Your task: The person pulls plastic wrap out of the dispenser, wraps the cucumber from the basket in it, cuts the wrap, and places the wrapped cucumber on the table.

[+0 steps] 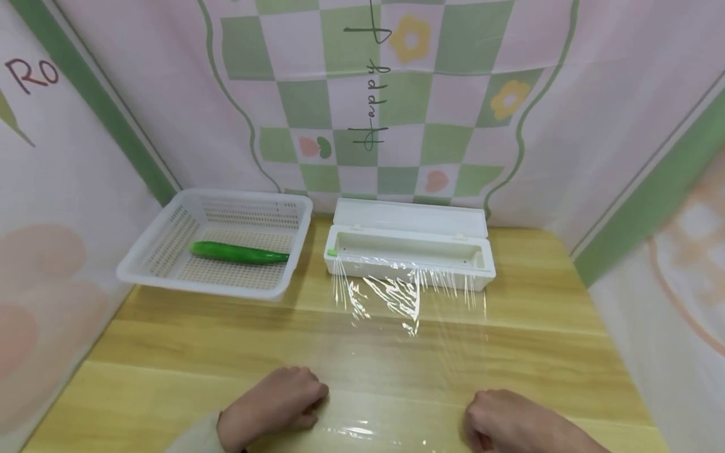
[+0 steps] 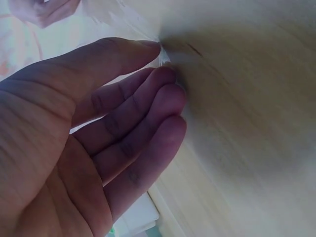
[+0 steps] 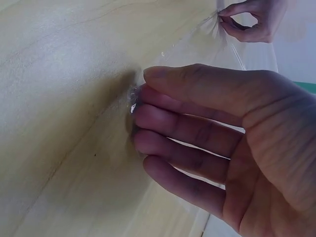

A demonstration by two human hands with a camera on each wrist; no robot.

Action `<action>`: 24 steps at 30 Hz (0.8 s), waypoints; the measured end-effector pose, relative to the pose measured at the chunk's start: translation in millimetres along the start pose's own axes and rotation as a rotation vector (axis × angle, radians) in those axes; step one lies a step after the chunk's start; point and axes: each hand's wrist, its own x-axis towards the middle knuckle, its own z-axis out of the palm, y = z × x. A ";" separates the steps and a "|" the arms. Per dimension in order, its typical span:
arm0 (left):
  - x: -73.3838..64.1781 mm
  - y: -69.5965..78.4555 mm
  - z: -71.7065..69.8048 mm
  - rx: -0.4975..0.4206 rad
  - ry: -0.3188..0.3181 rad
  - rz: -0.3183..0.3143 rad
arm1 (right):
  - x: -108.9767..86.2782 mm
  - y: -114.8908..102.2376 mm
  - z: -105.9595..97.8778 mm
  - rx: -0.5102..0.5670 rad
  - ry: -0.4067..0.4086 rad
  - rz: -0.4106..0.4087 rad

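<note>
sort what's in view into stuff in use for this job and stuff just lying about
In use:
clear film, pinched by left hand and right hand
open white box, film trailing from its front

Apparently just lying about:
green cucumber
white basket around it

Wood-grain tbl (image 1: pixel 572 358) w/ wht basket, wht box & clear film (image 1: pixel 391 346) on/over it.
Tbl: lt yellow-brn, streaky grain, far R corner rounded. Wht plastic basket (image 1: pixel 198 287), slotted sides, sits upright at far L. Wht oblong box (image 1: pixel 408 242) stands R of it nr back edge, small gap btwn, long side to front, hinged lid up at rear, sm. green tab at front L corner. Film runs from box front twd near side, approx. box-wide, creased + shiny nr box; can't tell how much touches tbl.
</note>
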 end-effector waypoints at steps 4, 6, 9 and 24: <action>-1.0 0.0 -1.0 -0.009 -0.007 -0.004 | -1.0 -2.3 0.1 0.035 -0.008 0.017; -1.4 -0.2 -1.1 -0.011 -0.010 -0.005 | -1.0 -2.5 0.0 0.030 -0.003 0.014; -1.9 -0.7 -0.7 -0.005 -0.007 -0.003 | -1.4 -2.9 -0.6 0.015 0.005 0.011; -6.6 -13.1 -13.2 -0.085 -0.012 0.000 | -2.3 13.4 -29.2 0.247 -0.026 0.010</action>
